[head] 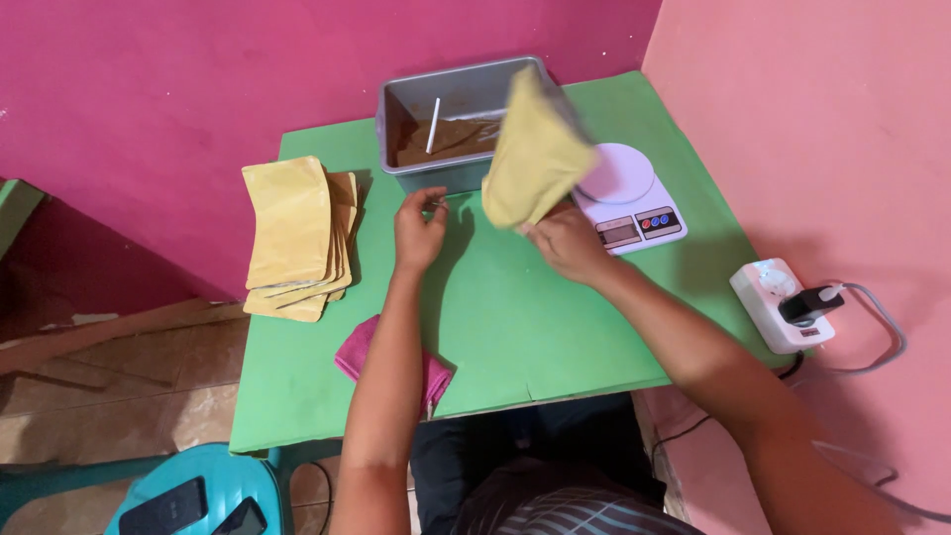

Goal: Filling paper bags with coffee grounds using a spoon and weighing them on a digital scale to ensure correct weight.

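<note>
My right hand holds a yellow pouch by its lower edge, lifted and tilted above the green table, in front of the grey tub. My left hand hovers just left of it with fingers loosely curled, holding nothing that I can see. The grey tub at the back holds brown powder and a white stick. A white kitchen scale sits to the right of the pouch, partly hidden by it.
A stack of several yellow pouches lies at the table's left. A pink cloth rests near the front edge under my left forearm. A white power strip with a plugged adapter sits right. A teal stool carries phones.
</note>
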